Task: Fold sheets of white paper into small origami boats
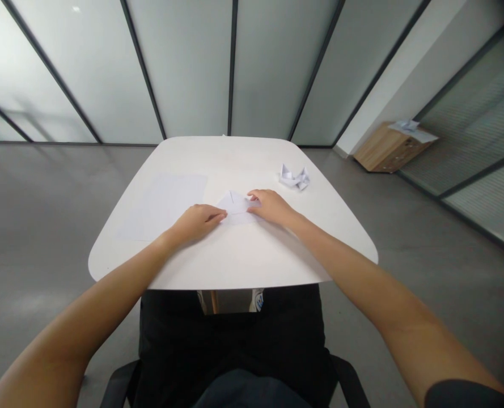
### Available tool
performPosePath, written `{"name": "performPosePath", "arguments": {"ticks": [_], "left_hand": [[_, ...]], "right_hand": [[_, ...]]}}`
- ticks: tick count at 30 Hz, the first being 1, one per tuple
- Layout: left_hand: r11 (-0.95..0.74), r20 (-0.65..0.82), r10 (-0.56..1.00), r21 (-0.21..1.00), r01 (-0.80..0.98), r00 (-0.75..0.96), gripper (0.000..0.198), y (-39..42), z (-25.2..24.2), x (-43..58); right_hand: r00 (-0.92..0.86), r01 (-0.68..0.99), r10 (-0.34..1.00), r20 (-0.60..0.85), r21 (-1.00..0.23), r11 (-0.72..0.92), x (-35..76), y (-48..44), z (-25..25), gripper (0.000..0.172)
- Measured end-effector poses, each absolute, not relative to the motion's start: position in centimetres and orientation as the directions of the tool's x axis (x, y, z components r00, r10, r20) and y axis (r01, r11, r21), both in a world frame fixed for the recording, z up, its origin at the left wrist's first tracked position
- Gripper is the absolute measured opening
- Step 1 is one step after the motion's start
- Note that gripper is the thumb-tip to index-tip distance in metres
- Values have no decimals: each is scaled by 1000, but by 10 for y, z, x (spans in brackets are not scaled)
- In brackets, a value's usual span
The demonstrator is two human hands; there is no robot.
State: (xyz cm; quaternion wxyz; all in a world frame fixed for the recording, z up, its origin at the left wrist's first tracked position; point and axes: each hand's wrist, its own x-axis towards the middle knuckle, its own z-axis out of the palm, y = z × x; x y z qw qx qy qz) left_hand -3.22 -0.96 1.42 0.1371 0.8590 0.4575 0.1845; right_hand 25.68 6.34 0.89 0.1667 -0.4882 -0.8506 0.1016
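- At centre of the white table (234, 266), your left hand (196, 222) and right hand (271, 207) flank a folded paper sheet (237, 208), apparently steadying it flat against the tabletop.
- Fingers: extended and released, neither clenched nor grasping; left fingertips (220, 214) touch its near edge, right fingertips (254, 204) its right corner.
- Left of the hands: a flat paper sheet (162, 207).
- Farther right: a folded paper model (295, 177).

A white table (234, 260) holds a sheet (162, 207), folded paper (234, 203), perhaps origami (294, 177).

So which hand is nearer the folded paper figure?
Right hand, just in front of the folded paper figure; left hand farther off, to the figure's left.
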Motion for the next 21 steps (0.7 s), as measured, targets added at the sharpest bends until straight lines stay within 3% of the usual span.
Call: {"name": "performPosePath", "arguments": {"ticks": [4, 10, 13, 16, 21], "left_hand": [[-455, 218, 891, 448, 770, 399, 29, 2, 11, -40], [-412, 244, 907, 351, 840, 343, 39, 14, 9, -43], [-393, 199, 918, 328, 859, 344, 53, 22, 11, -44], [-360, 130, 933, 389, 848, 336, 58, 29, 14, -48], [-394, 10, 898, 467, 792, 441, 40, 30, 24, -64]], "right_hand": [[-403, 795, 913, 61, -471, 382, 257, 67, 13, 58], [-357, 830, 932, -62, -479, 286, 256, 66, 25, 45], [-377, 813, 925, -41, -492, 310, 260, 66, 26, 33], [-413, 763, 910, 28, -535, 362, 268, 68, 24, 23], [-465, 651, 876, 125, -623, 434, 281, 70, 20, 19]]}}
